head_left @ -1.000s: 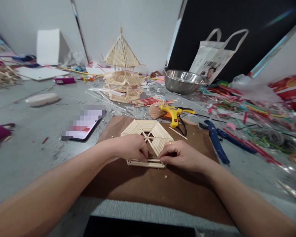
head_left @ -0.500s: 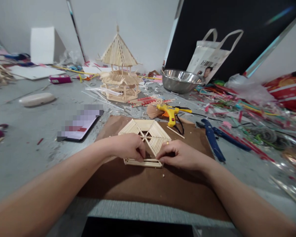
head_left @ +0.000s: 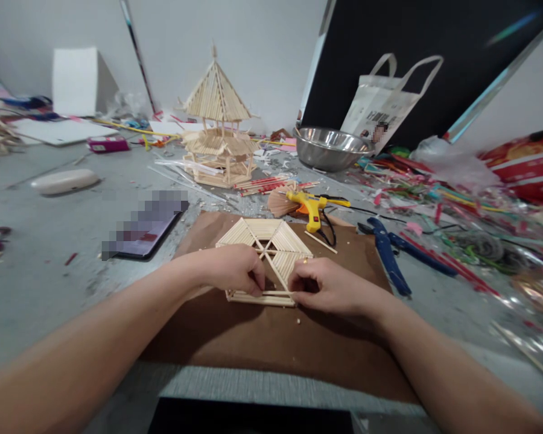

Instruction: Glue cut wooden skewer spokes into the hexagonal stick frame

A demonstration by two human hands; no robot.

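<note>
A hexagonal panel of thin pale wooden sticks [head_left: 294, 265] lies on a brown sheet [head_left: 271, 337]; its far and right sections are filled with rows of sticks, while the near section is largely bare inside. Along that near edge runs a wooden stick [head_left: 277, 293], pinched between fingers at both sides. My left hand [head_left: 235, 268] is closed over its left part and covers the panel's left side. At the right corner my right hand [head_left: 326, 283] grips the other end between thumb and fingers. Exact finger contact is partly hidden.
Behind the panel lie a yellow glue gun [head_left: 314, 208] and a loose stick [head_left: 321, 242]. Blue-handled pliers [head_left: 391, 256] rest at right, a phone [head_left: 147, 232] at left. Farther back stand a stick-built pavilion [head_left: 219, 132] and a metal bowl [head_left: 332, 150].
The view has shifted very slightly. Both hands stay at the panel's near edge, with my right fingers adjusting a little around the stick's end.
</note>
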